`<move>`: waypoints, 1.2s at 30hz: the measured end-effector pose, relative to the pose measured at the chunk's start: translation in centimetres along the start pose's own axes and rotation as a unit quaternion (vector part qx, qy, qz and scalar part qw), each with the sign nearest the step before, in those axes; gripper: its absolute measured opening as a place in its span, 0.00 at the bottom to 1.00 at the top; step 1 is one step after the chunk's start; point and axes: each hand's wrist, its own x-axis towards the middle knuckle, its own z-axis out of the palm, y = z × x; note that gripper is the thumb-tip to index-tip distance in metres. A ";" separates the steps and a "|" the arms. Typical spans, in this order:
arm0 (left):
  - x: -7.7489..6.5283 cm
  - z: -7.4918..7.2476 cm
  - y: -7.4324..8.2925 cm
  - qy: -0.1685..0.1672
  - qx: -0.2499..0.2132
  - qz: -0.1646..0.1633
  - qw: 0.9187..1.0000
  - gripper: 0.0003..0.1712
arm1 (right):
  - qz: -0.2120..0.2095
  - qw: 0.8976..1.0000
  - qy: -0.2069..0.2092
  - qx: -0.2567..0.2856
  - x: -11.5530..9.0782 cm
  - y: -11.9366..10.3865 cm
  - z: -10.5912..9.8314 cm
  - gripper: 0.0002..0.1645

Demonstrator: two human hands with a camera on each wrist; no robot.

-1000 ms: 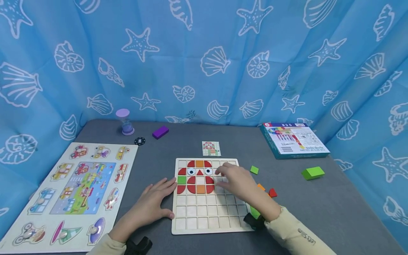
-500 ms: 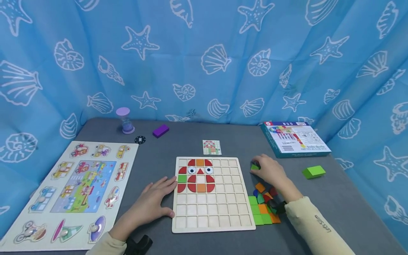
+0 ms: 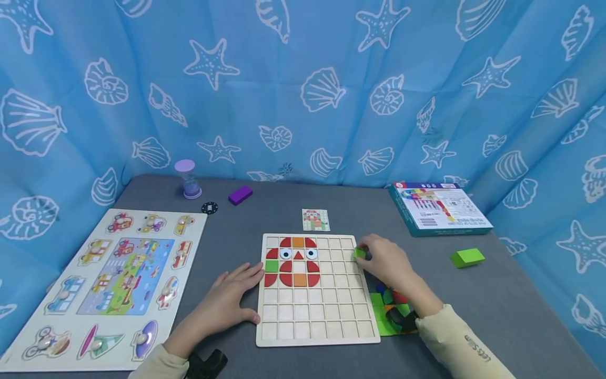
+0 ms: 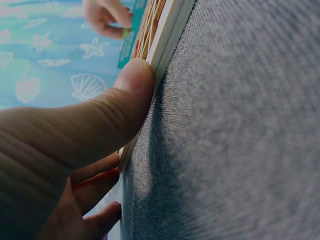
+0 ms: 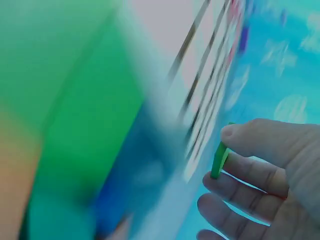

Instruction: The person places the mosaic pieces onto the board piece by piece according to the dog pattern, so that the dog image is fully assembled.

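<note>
Right hand (image 3: pixel 386 259): thumb and fingertips pinch the tile, fingers bent, little gap beyond the tile's thickness.
Tile (image 5: pixel 218 162): green, at the board's right edge near its far corner; contact with the board cannot be told.
Tile bearing: in the right wrist view nearly edge-on, a thin strip standing steeply, top leaning right, running from the thumb down to a fingertip; whether one side is longer cannot be told.
Left hand (image 3: pixel 232 296): spread, fingers fairly straight, grasping nothing; thumb against the board's left edge.
Board (image 3: pixel 317 342): flat between the hands, roughly square, no clear long axis; its red, orange and green figure, with two eyes, reads upright from the person's side.
Loose pieces (image 3: pixel 381 316): nearer the person than the right hand, beside the board, partly under that wrist.
Card (image 3: pixel 315 220): beyond the board, between the hands; coloured grid figure, also upright.
Sleeve print (image 3: pixel 477 348): right forearm, begins "Lets", rest unclear, running along the arm.
Box (image 3: pixel 439 208): beyond and right of the right hand; printed text too small to read.
Chip (image 3: pixel 210 208): black, beyond the left hand; pale marking, not legible.
Puzzle (image 3: pixel 168 231): left of the left hand, long axis running away from the person.
</note>
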 end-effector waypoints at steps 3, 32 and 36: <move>0.0 0.1 0.0 0.000 -0.001 0.001 1.000 0.51 | -0.048 0.999 0.001 0.001 -0.7 -3.1 0.1 0.14; 0.1 0.0 0.2 -0.001 0.000 0.010 1.000 0.51 | -0.219 0.974 -0.042 -0.030 -2.8 -9.9 2.4 0.19; 0.0 -0.1 0.0 0.000 0.000 0.004 1.000 0.51 | -0.191 0.980 -0.040 -0.033 -3.4 -8.7 1.1 0.21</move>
